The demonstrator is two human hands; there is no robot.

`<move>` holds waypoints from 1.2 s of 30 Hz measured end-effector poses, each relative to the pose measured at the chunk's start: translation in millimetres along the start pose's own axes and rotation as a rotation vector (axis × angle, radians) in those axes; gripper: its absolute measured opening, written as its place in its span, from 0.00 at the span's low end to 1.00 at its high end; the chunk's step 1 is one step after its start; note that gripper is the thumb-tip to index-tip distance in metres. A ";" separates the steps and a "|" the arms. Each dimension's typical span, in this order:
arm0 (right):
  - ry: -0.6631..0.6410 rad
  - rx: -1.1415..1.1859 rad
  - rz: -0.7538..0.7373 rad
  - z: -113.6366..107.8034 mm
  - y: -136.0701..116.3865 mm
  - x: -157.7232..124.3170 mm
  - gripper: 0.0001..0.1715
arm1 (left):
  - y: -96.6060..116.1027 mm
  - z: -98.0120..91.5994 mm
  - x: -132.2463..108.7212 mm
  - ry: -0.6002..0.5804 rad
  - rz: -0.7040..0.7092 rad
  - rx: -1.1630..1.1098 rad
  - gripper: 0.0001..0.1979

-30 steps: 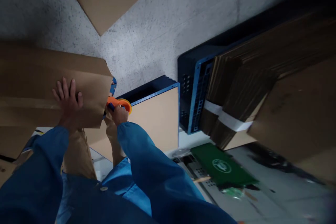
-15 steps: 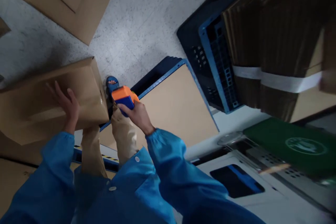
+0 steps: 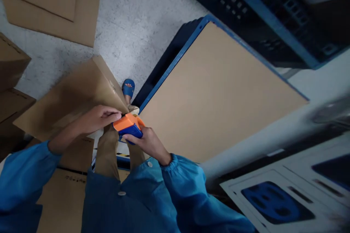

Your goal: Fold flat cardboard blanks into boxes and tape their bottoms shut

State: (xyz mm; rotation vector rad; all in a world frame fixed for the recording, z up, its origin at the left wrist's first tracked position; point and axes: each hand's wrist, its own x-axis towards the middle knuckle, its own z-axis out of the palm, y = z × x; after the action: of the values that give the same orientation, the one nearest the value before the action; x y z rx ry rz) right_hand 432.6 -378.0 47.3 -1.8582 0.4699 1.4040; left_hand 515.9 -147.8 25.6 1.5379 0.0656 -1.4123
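Note:
My right hand (image 3: 149, 141) is wrapped around an orange and blue tape dispenser (image 3: 127, 125), held above my knees. At its front edge, my left hand (image 3: 100, 118) has thumb and fingers drawn together in a pinch. Whatever lies between those fingertips is too small to make out. Just beyond my left hand is a closed cardboard box (image 3: 79, 91), tilted, with a shiny strip of tape near the edge of its end face. The left forearm passes in front of the box's near side.
A blue crate (image 3: 175, 65) with a flat cardboard sheet (image 3: 218, 91) over it stands to the right. Behind it is another dark blue crate (image 3: 246, 3). Flat cardboard (image 3: 54, 25) lies on the floor (image 3: 136, 18) at upper left. More boxes (image 3: 12, 62) sit at the left edge.
My left hand has left the box's side and come right to the dispenser's front, its spread fingers now pinched. The view has shifted, bringing the cardboard-covered crate closer.

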 end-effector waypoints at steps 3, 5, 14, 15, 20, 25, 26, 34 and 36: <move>-0.072 0.122 0.022 5.3 0.1 1.2 0.29 | -14.7 -0.8 23.8 -0.084 -0.016 -0.068 0.20; -0.102 0.229 0.057 8.3 -3.3 5.3 0.28 | -20.0 -5.5 39.1 -0.073 -0.028 -0.088 0.20; -0.061 0.152 0.216 -8.8 25.8 4.6 0.29 | 19.8 -136.9 56.5 0.583 0.084 0.192 0.18; -0.061 0.107 0.250 -11.7 35.8 -1.3 0.28 | 26.8 -152.5 55.9 0.615 0.088 0.239 0.18; -0.084 -0.010 0.353 -20.8 89.8 -32.7 0.22 | 53.3 -195.1 52.3 0.745 0.059 0.449 0.24; -0.070 -0.099 0.438 -14.3 128.7 -40.8 0.19 | 42.0 -208.4 59.8 0.677 -0.042 0.618 0.32; -0.073 -0.103 0.432 -11.2 132.6 -37.9 0.19 | 35.0 -210.6 64.0 0.693 -0.029 0.605 0.34; -0.091 -0.081 0.384 7.6 148.2 3.4 0.20 | -9.3 -216.5 102.7 0.736 0.052 0.357 0.29; -0.104 -0.119 0.409 9.5 151.9 10.6 0.21 | -12.6 -215.0 107.9 0.738 0.042 0.349 0.29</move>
State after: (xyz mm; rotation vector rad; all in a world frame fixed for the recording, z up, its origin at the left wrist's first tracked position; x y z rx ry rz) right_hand 327.2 -468.7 -15.5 -1.8381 0.7595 1.8236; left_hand 696.2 -56.9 -105.7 2.2731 0.2395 -0.7813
